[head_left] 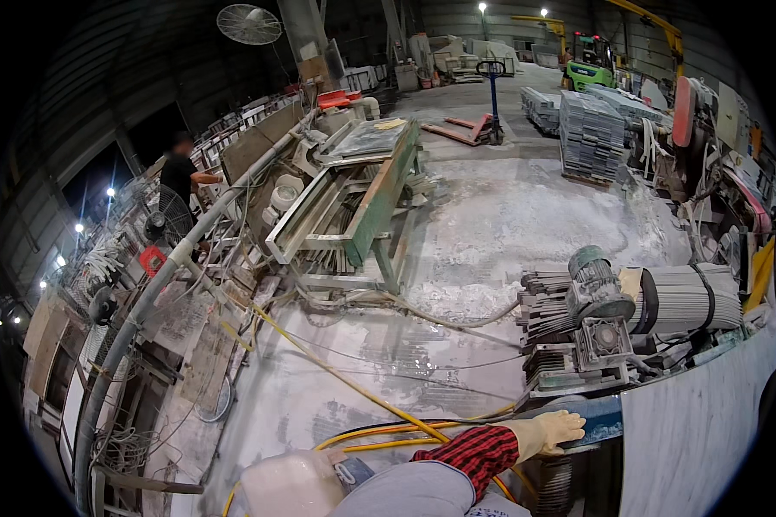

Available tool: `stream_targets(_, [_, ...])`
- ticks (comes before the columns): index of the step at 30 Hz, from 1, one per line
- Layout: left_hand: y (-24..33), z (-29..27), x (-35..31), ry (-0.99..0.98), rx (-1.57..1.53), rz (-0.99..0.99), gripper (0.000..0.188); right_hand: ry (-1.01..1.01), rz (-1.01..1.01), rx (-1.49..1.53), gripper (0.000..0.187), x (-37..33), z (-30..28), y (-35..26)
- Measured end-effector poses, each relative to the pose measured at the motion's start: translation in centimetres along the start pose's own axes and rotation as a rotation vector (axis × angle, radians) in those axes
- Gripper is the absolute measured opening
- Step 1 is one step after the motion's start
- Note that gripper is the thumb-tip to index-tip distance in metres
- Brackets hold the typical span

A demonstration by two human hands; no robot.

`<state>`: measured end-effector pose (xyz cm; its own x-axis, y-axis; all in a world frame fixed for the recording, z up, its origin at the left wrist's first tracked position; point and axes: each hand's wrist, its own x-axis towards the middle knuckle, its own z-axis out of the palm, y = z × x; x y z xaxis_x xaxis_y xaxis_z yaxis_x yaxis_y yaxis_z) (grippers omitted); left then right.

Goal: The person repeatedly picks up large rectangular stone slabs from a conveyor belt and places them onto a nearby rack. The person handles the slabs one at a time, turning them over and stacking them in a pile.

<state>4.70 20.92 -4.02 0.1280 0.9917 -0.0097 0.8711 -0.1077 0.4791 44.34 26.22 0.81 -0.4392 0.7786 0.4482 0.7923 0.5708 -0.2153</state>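
Note:
My left hand (550,432), in a cream work glove below a red-and-black plaid sleeve cuff, reaches to the right. It lies on a blue metal beam (602,420), fingers stretched out and holding nothing. Right beside the beam stands a large pale, grey-veined slab or panel (703,426). Just beyond the hand is a dusty electric motor with a gearbox (599,302), set against a ribbed grey bellows cover (681,297). My right hand is out of view.
Yellow hoses (362,398) cross the wet, whitish floor. A white plastic container (289,484) stands near my arm. Ahead are a green-sided metal frame table (379,202), a pallet jack (493,103), stacked slabs (591,133) and a green forklift (588,71). Another person (179,177) works far left.

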Motion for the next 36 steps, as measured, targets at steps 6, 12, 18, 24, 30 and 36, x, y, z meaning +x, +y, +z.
stream_targets(6, [-0.3,0.8,-0.2,0.025,0.001,-0.002,0.081,0.002,0.007,-0.002,0.040,-0.2,0.0,0.0])
stream_targets(12, [-0.3,0.7,-0.4,0.027,0.015,-0.002,0.080,0.007,0.012,-0.002,0.040,-0.4,-0.1,0.0])
stream_targets(18, [-0.3,0.9,-0.9,0.035,0.009,-0.004,0.081,0.007,0.017,-0.004,0.040,-0.6,-0.1,0.0])
stream_targets(24, [0.2,-0.2,-1.6,0.001,-0.020,-0.028,0.083,0.008,0.026,-0.007,0.040,-1.0,0.0,0.1])
stream_targets(30, [1.2,-1.7,-2.2,-0.064,-0.029,-0.053,0.082,0.007,0.028,-0.013,0.040,-1.2,-0.1,0.2])
stream_targets(36, [1.0,-1.3,-2.6,-0.026,-0.024,-0.041,0.083,0.009,0.035,-0.021,0.040,-1.4,-0.2,0.3])
